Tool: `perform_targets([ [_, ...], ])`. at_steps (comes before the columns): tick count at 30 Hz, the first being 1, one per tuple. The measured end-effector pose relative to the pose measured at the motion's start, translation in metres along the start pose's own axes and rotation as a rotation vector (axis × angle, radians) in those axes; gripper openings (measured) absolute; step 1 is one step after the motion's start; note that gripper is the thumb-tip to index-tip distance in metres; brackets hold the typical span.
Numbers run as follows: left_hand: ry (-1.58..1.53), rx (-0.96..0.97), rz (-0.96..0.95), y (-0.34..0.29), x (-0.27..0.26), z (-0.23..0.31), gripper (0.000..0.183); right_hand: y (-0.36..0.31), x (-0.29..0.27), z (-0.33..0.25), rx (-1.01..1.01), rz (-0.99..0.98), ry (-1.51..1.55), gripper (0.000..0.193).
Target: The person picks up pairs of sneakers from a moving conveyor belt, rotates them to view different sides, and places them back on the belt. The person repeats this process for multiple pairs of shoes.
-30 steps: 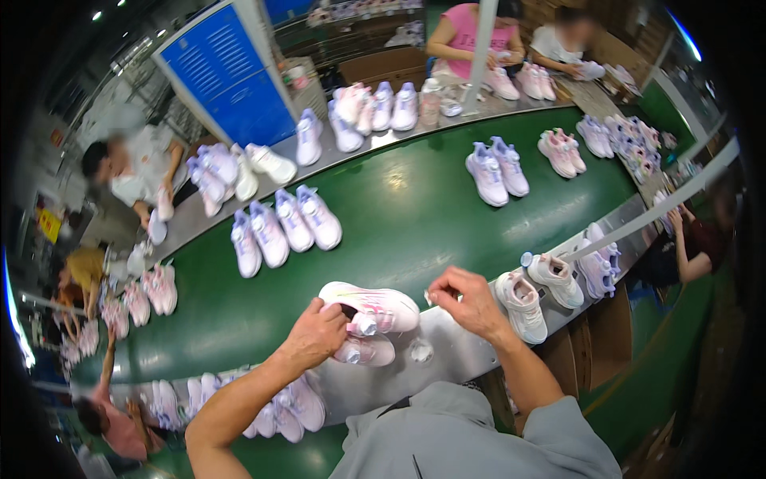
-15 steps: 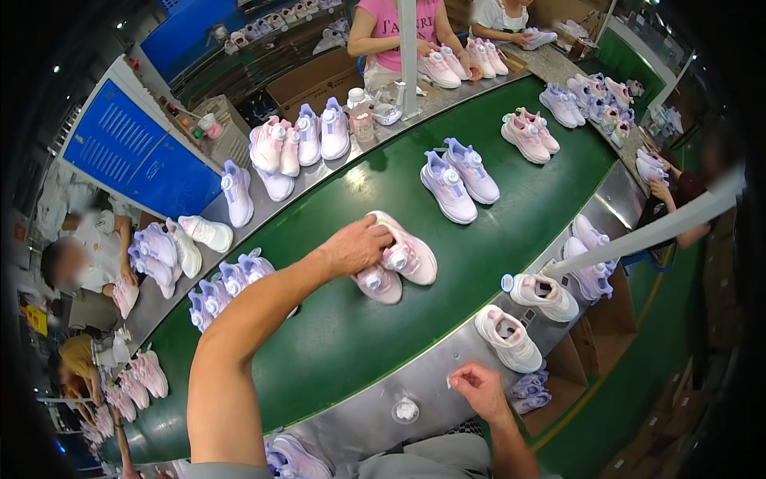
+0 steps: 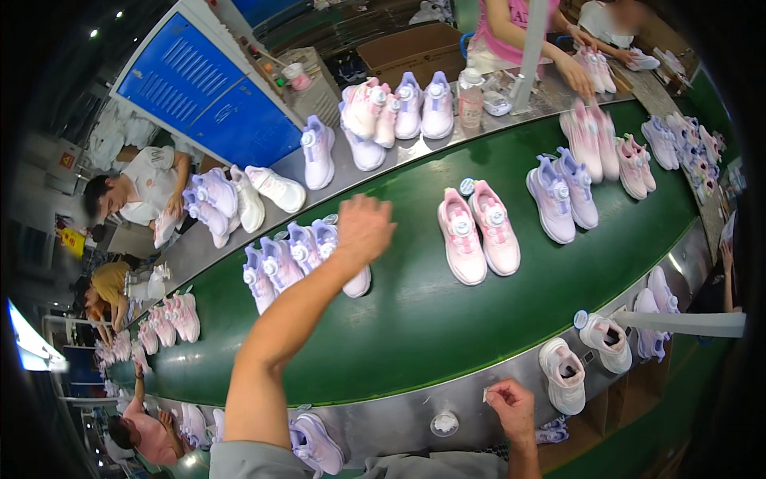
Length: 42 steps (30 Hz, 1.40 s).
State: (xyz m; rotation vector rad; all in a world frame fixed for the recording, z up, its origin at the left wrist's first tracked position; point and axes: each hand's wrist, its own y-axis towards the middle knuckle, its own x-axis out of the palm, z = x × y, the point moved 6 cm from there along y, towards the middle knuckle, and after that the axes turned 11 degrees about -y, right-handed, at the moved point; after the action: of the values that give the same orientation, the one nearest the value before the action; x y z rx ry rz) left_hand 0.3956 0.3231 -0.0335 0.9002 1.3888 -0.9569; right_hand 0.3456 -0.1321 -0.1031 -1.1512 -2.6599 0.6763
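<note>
Pinching a small white scrap in the right hand; holding the left hand loosely spread, apparently empty, near lavender round-dialled sneakers. Right of it, see pale-pink round-dialled sneakers; likely light, soft-uppered, best gripped at heel collars.

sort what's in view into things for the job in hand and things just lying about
Likely job: central pink shoes, lavender shoes near left hand, white piece in right hand, small dish.

Likely lying about: blue cabinet, bottle, cardboard box.
</note>
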Motion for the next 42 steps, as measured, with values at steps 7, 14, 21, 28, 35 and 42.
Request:
perform_targets([
  [7,-0.069,-0.313,-0.618,-0.075,0.038,-0.179,0.105,-0.004,0.019,-0.006,0.022,-0.103,-0.054,0.006],
  [14,-0.477,-0.429,-0.682,-0.083,0.064,-0.14,0.079,-0.013,0.038,-0.018,0.034,-0.122,-0.117,0.006],
  [21,-0.619,-0.483,-0.647,-0.147,0.05,-0.103,0.05,-0.016,0.048,-0.018,0.074,-0.176,-0.102,0.004],
  [28,0.09,0.353,-0.261,-0.151,0.061,-0.095,0.016,-0.051,0.028,-0.023,0.12,-0.152,-0.16,0.005],
  [35,-0.242,-0.131,-0.264,-0.219,0.076,-0.006,0.033,-0.09,0.058,-0.014,-0.276,-0.009,-0.654,0.009],
  [42,-0.255,-0.433,0.062,-0.239,0.088,0.026,0.03,-0.089,0.112,0.034,-0.61,-0.022,-1.135,0.015],
])
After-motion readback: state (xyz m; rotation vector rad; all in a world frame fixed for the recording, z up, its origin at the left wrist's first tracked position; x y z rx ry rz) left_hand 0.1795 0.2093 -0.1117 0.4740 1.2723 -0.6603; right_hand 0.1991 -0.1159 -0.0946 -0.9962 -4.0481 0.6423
